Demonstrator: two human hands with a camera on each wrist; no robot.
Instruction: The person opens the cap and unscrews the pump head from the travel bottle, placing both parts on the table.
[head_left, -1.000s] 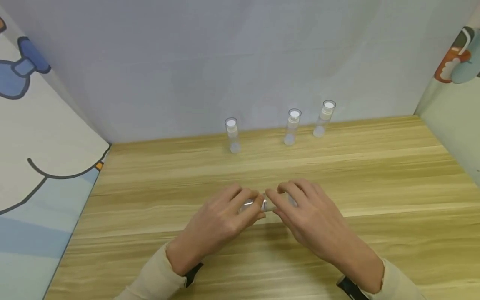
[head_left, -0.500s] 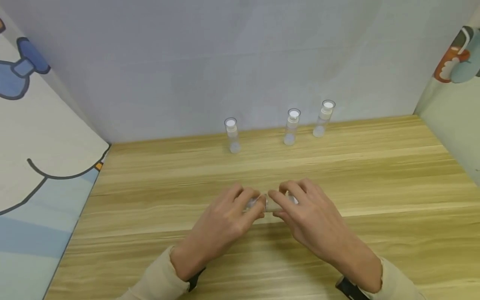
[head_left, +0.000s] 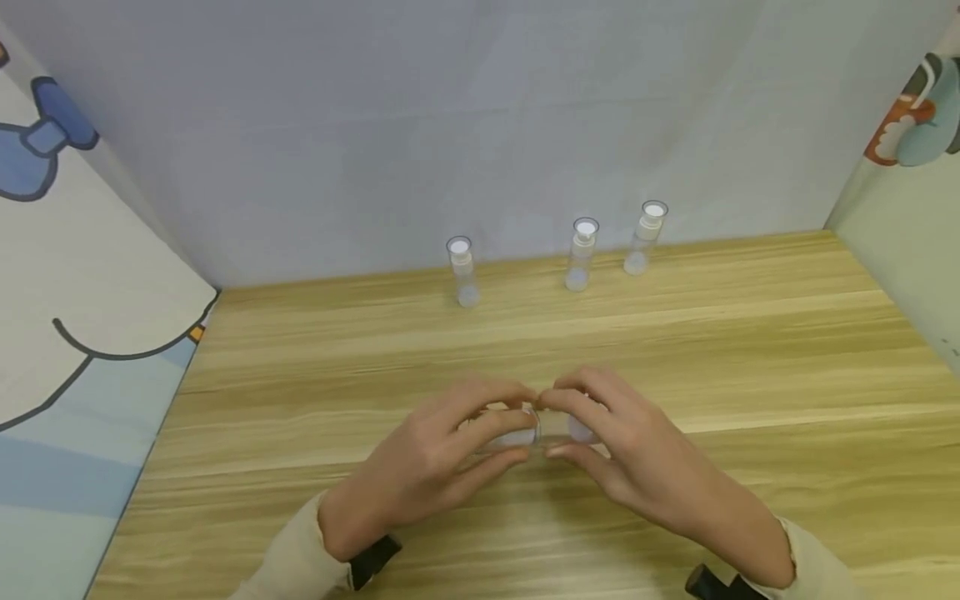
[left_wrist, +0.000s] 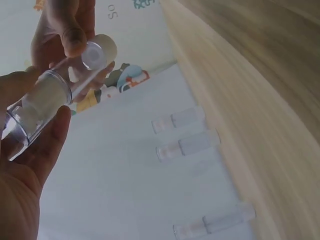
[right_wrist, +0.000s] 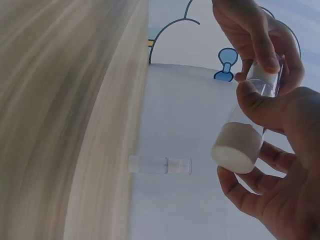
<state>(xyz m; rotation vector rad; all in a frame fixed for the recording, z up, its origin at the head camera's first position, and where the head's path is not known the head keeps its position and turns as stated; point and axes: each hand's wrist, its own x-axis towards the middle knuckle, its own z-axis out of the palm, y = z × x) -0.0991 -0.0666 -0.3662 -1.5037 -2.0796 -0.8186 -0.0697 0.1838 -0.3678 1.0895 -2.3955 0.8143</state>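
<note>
A clear pump bottle (head_left: 555, 427) with a white pump, a clear cap and a white base lies sideways between both hands, above the table. My left hand (head_left: 438, 454) holds its capped end, thumb on the near side and fingers over the far side. The left wrist view shows the white pump collar (left_wrist: 47, 97) inside the clear plastic. My right hand (head_left: 630, 437) holds the clear body by the base end. In the right wrist view the white base (right_wrist: 237, 148) faces the camera, with the right thumb across the body. Fingers hide part of the bottle in each view.
Three similar bottles stand upright at the table's back: a left one (head_left: 464, 273), a middle one (head_left: 581, 257) and a right one (head_left: 645, 240). Behind them rises a grey-white backdrop (head_left: 510, 150). Printed panels flank the wood-grain table (head_left: 300, 375).
Both hands have shifted their fingers on the bottle, with the thumbs now lower and further from the fingertips. The bottle's capped end shows more between the left fingers. The standing bottles stay put.
</note>
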